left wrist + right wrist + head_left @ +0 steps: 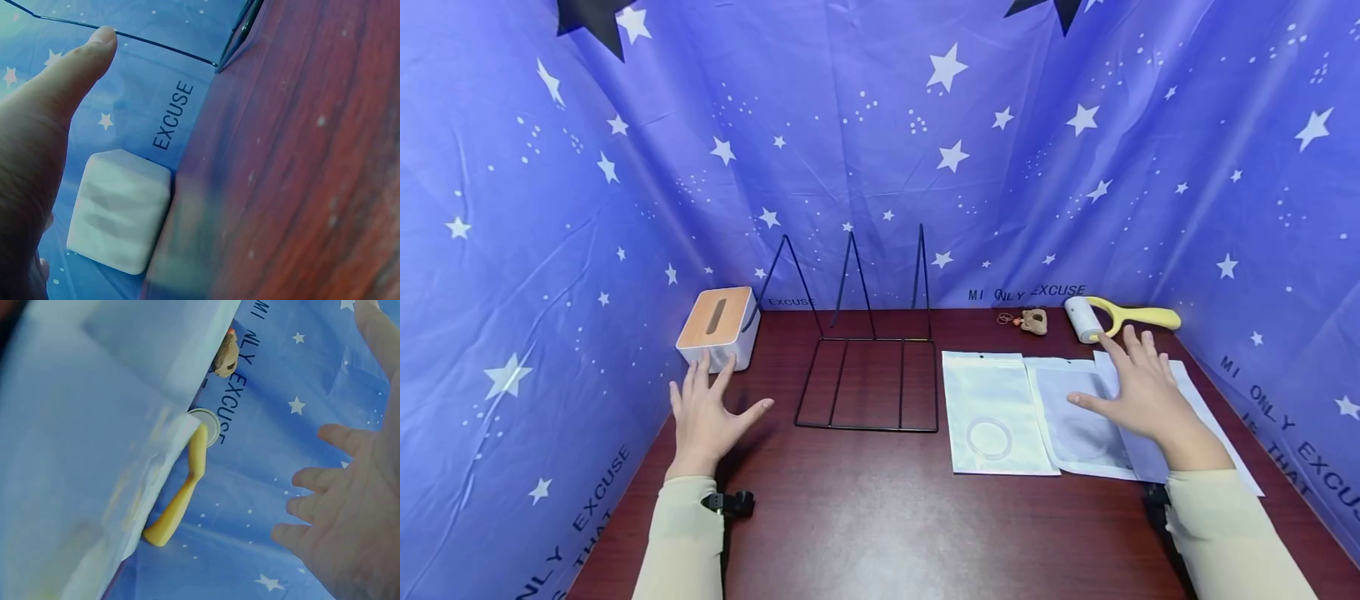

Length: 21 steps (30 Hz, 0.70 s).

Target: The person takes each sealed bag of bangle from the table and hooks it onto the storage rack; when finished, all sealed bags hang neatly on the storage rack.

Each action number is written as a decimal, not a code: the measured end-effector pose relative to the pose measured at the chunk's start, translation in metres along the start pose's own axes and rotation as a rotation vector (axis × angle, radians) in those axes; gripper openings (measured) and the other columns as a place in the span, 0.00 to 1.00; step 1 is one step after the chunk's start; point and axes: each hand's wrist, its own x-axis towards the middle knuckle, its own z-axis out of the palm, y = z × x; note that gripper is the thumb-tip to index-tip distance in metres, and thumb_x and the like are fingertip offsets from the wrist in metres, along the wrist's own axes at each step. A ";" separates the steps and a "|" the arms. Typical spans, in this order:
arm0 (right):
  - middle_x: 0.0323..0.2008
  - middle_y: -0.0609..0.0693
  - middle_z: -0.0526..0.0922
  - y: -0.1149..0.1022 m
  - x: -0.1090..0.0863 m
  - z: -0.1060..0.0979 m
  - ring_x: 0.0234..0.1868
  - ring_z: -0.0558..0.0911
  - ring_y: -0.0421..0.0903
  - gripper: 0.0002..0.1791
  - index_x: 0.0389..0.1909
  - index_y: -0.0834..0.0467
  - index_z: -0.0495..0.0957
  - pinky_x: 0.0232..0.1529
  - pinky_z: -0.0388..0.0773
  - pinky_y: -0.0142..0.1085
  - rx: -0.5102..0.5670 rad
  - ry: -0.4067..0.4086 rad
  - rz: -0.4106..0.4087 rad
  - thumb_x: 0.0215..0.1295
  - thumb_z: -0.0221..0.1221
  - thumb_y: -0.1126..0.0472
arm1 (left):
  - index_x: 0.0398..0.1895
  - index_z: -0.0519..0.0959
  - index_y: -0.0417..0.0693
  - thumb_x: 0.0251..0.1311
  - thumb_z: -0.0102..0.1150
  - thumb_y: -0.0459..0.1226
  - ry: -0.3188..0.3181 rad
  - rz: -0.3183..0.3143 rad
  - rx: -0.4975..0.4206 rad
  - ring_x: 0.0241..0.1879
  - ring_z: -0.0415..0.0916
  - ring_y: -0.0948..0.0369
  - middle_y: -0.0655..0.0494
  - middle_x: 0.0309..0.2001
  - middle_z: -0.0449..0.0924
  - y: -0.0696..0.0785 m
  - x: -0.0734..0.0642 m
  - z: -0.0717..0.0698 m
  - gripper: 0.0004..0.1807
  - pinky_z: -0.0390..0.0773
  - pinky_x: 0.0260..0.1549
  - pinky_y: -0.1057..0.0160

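Note:
My left hand point(706, 421) is spread with nothing in it, its fingertips close to the front of a white tissue box point(741, 352) with a wood-look lid. In the left wrist view the box's white side point(119, 212) shows beyond the thumb. My right hand point(1138, 392), fingers spread and holding nothing, is over white zip pouches point(1078, 412) laid side by side at the right. The leftmost pouch point(988, 383) has a ring shape near its bottom. Beyond the right fingertips lies a lint roller point(1082, 321) with a yellow handle point(172, 515).
A black wire rack point(880, 429) with triangular uprights stands mid-table toward the back. A small wooden animal-shaped trinket point(1034, 322) with a cord lies left of the lint roller. A blue star-patterned curtain point(880, 150) encloses the back and sides of the dark red table point(895, 525).

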 end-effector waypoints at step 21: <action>0.77 0.72 0.56 -0.027 0.045 -0.001 0.75 0.56 0.75 0.57 0.80 0.64 0.58 0.66 0.56 0.75 0.085 -0.202 -0.039 0.64 0.66 0.31 | 0.79 0.67 0.50 0.50 0.73 0.69 -0.067 -0.047 -0.099 0.72 0.62 0.38 0.43 0.77 0.63 0.003 -0.002 0.009 0.57 0.58 0.63 0.27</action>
